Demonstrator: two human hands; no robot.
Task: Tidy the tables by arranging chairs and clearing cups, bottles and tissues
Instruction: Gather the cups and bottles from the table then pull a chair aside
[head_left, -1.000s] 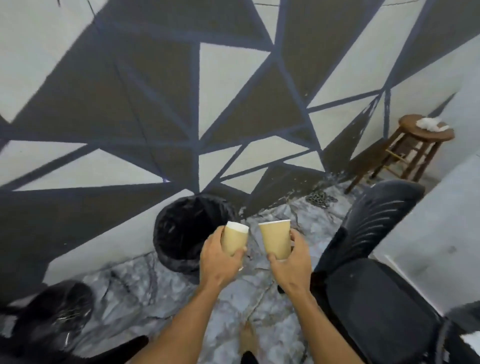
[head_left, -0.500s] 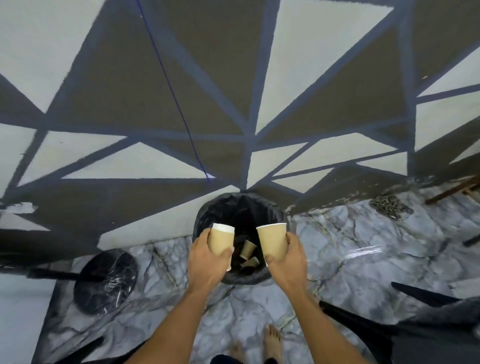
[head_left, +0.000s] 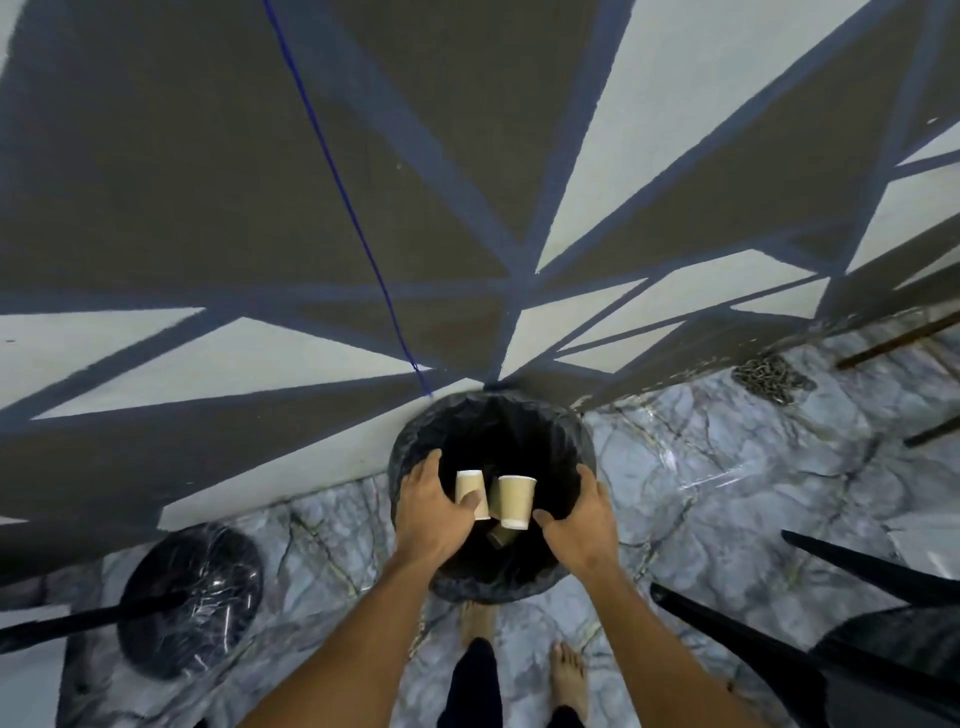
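Here, left hand (head_left: 431, 514) and right hand (head_left: 582, 519) spread open, paper cups (head_left: 514, 499) loose between them, above bin (head_left: 493, 410)

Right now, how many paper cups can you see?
3: the left cup and the right cup side by side over the bin, and a darker cup lower inside it. More may be hidden beneath.
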